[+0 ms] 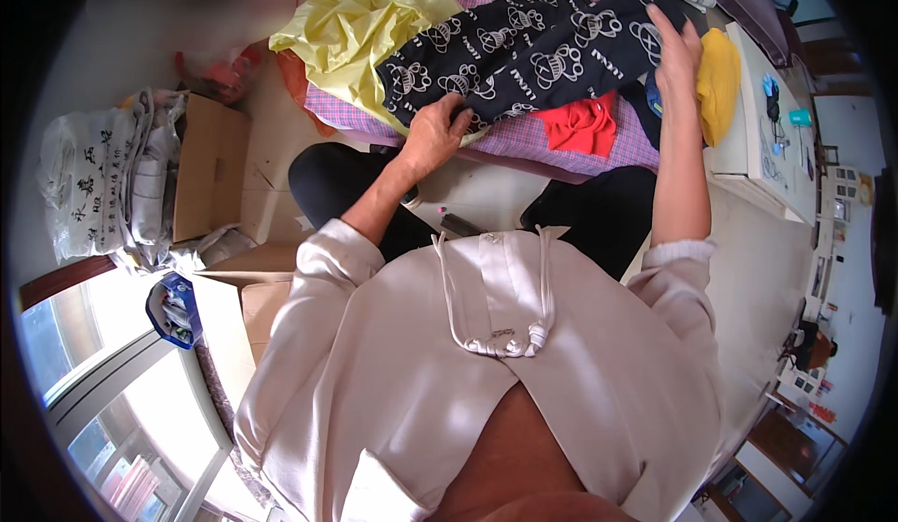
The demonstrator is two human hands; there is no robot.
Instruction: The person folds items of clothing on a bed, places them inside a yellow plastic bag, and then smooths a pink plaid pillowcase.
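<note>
A black garment (510, 54) printed with white cartoon bears is stretched over the bed in front of me, running from lower left to upper right. My left hand (438, 134) has its thumb and fingers closed on the near edge, toward the left end. At the far right end, my right hand (677, 59) holds the cloth with the thumb laid over it. Whether the garment is trousers or a top, I cannot tell. Red cloth (580, 126) lies crumpled just below its near edge, and a yellow plastic bag (360, 31) spreads out beside its left end.
A purple checked cover (528, 155) lies under the cloths. Yellow cloth (718, 82) hangs by a white cabinet (762, 162) at the right. On the left are cardboard boxes (210, 166), clear plastic bags (89, 181) and a small blue container (175, 311) near the window.
</note>
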